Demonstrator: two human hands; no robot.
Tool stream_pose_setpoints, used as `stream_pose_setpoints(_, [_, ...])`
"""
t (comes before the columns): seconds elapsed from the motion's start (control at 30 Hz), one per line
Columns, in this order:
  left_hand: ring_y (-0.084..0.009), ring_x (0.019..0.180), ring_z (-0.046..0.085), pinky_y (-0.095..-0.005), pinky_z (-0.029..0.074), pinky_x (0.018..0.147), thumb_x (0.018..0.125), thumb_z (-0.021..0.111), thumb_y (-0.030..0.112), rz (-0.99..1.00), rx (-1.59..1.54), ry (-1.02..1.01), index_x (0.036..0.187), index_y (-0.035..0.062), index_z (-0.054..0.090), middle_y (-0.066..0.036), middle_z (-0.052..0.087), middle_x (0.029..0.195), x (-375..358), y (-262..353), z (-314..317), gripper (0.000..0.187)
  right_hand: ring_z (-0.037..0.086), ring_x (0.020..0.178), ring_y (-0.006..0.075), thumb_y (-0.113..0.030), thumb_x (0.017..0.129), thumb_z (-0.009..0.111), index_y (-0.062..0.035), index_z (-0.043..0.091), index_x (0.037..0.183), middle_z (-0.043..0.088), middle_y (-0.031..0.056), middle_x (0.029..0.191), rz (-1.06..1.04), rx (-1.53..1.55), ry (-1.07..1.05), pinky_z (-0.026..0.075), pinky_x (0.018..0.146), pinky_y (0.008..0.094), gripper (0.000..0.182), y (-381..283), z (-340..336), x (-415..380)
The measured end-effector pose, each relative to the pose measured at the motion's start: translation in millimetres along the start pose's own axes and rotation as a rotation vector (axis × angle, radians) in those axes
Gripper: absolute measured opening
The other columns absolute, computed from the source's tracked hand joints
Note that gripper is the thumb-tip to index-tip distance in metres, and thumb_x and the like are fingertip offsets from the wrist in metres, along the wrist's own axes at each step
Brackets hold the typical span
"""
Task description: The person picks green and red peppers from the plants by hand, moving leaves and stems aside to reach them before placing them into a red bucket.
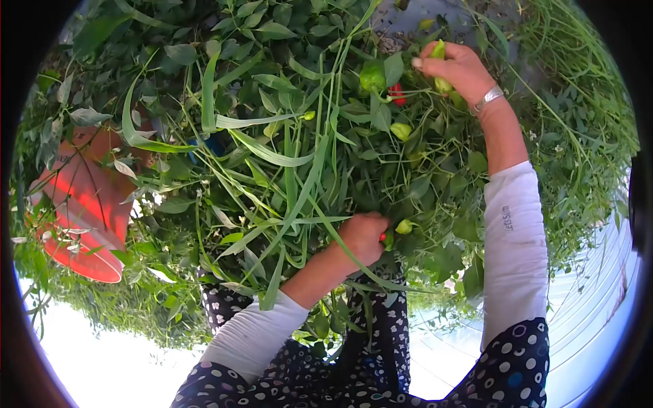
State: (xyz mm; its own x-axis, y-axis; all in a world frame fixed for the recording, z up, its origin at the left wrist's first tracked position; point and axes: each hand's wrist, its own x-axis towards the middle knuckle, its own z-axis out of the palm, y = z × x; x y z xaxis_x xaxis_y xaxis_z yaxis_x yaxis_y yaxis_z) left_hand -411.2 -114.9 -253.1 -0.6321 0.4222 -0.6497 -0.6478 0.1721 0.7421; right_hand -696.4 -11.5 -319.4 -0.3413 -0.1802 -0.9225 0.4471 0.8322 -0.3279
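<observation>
Peppers (372,76), green, pale green and red, show among the leaves of a dense, bushy plant in front of the person. The right hand (464,73), at upper right, pinches a light green pepper (442,86) between thumb and fingers; whether its stem is free of the plant cannot be told. The left hand (364,239), lower and near the centre, is curled closed around a small red pepper (383,236), mostly hidden by the fingers. A pale pepper (405,226) sits just beside that hand.

Long grass blades (318,170) run through the plant, and one crosses in front of the left forearm. A sideways pull could catch it and drag the stems along, snapping a branch or shaking that pale neighbour loose. Squeezing too hard could bruise the fruit; too loose a grip could let it drop into the leaves (green on green, hard to find again). The silver wristband (488,98) on the right wrist might snag on thin stems. At far left, well apart from both hands, a red bucket (101,262) leans at a tilt, so anything inside, which cannot be seen, could spill if it rolled.
</observation>
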Motion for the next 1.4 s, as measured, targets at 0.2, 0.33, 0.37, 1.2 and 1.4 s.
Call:
stream_pose_setpoints(0.2, [-0.0379,0.074,0.058,-0.0424,0.049,0.067,0.061,0.058,-0.001,0.022,-0.011,0.018,0.083,0.0004,0.06,-0.017,0.058,0.08,-1,1,0,0.022,0.061,0.087,0.0283,-0.038,0.069,0.072,-0.0039,0.067,0.091,0.064,0.014,0.089,0.042,-1.064,-0.141,0.05,0.075,0.0378,0.041,-30,55,14])
stream_pose_setpoints(0.33, [-0.0379,0.075,0.059,-0.0423,0.049,0.067,0.062,0.058,-0.001,0.02,-0.021,-0.025,0.084,0.0009,0.06,-0.017,0.058,0.081,-3,4,-2,0.022,0.06,0.098,0.0294,-0.035,0.069,0.072,-0.0053,0.067,0.095,0.063,0.0161,0.102,0.129,-1.19,-0.175,0.049,0.086,0.0384,0.04,-14,77,14])
stream_pose_setpoints(0.37, [-0.0379,0.075,0.059,-0.0422,0.049,0.066,0.063,0.059,-0.001,0.016,-0.041,-0.028,0.083,0.0011,0.06,-0.017,0.059,0.081,-4,4,-3,0.021,0.06,0.098,0.0294,-0.034,0.069,0.072,-0.0057,0.068,0.095,0.063,0.0161,0.101,0.158,-1.172,-0.163,0.049,0.087,0.0381,0.039,-11,78,14])
stream_pose_setpoints(1.2, [-0.033,0.066,0.058,-0.0368,0.047,0.059,0.08,0.063,0.018,-0.129,-0.091,0.096,0.082,0.0023,0.06,-0.015,0.058,0.076,-25,25,-40,0.017,0.058,0.061,0.0223,-0.011,0.058,0.07,-0.0036,0.061,0.077,0.056,0.0079,0.064,-0.862,0.797,-0.407,0.043,0.054,0.0329,0.022,-165,203,-177])
stream_pose_setpoints(1.4, [-0.0302,0.066,0.06,-0.0374,0.047,0.058,0.077,0.067,0.016,-0.038,-0.068,0.191,0.086,0.006,0.063,-0.014,0.06,0.076,-32,12,-43,0.014,0.049,0.105,0.0407,-0.03,0.07,0.07,-0.0034,0.046,0.122,0.046,0.0213,0.12,-1.063,0.182,-0.616,0.044,0.079,0.0448,0.063,-291,377,-222])
